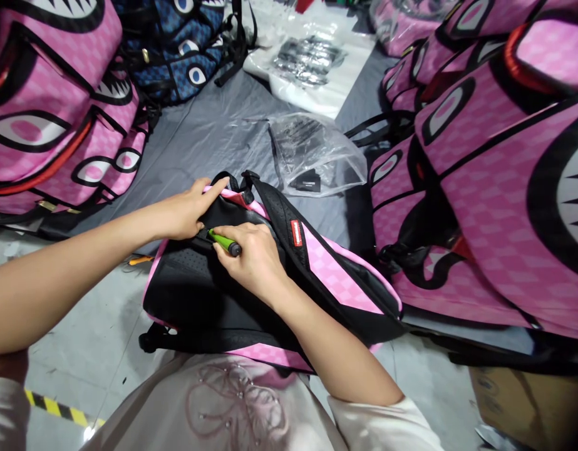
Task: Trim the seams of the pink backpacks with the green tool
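Note:
A pink checkered backpack (pixel 335 275) lies back-side up on my lap, its black mesh back panel (pixel 199 294) and black shoulder strap showing. My left hand (pixel 188 210) grips the top edge of the backpack near the carry handle, fingers curled over it. My right hand (pixel 253 254) is closed round a small green-handled tool (pixel 223 241), its tip pressed against the black panel just below my left hand. What the tool's tip touches is hidden.
Stacks of pink backpacks with eye and teeth prints rise at left (pixel 49 106) and right (pixel 495 188). A blue patterned backpack (pixel 180 50) lies at the back. Clear plastic bags (pixel 317 153) rest on the grey sheet beyond. A cardboard box (pixel 528 401) sits bottom right.

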{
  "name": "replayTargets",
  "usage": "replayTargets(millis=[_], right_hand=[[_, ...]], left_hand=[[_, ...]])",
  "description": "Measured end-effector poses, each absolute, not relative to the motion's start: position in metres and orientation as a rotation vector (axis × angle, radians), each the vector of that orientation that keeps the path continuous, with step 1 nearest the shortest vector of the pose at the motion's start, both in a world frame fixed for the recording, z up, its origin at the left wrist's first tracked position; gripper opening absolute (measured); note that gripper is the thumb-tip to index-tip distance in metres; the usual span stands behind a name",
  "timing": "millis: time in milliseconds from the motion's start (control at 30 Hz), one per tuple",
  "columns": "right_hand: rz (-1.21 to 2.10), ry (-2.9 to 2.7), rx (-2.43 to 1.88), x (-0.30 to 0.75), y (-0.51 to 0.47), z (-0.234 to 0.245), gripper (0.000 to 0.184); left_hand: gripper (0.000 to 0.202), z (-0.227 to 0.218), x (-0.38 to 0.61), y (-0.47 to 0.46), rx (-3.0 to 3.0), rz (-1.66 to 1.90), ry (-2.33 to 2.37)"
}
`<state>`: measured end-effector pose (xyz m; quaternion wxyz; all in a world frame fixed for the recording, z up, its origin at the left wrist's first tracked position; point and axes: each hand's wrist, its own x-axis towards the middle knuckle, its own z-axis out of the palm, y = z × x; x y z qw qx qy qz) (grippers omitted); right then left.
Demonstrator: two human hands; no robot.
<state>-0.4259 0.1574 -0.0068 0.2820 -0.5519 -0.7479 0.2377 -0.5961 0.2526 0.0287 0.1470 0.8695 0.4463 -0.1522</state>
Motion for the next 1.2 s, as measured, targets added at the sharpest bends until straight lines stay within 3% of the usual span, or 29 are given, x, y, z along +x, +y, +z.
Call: replayTargets(millis=[1200], right_hand=[[0.735,-1.975,-1.402,-0.418,0.161,0.008,0.018]], left_hand=[[0.101,0.024,-0.596,0.251,2.494,-0.345,1.343]])
